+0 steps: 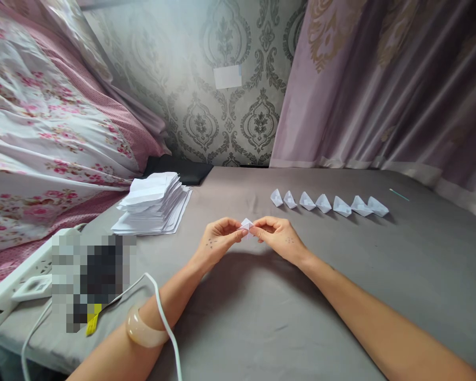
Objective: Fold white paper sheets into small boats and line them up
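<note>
A small folded white paper with a pointed top is held up between my two hands, above the middle of the grey cloth. My left hand pinches its left side between thumb and fingers. On the opposite side, my right hand grips it the same way. The lower part of the paper is mostly hidden by my thumbs. Beyond my right hand, several folded paper boats stand in a row on the cloth. To the left of my left hand rises a stack of white paper sheets.
A white cable crosses over my left forearm. A power strip lies along the left edge, near a blurred dark object. Behind the paper stack is a black flat item. A thin stick lies at the far right.
</note>
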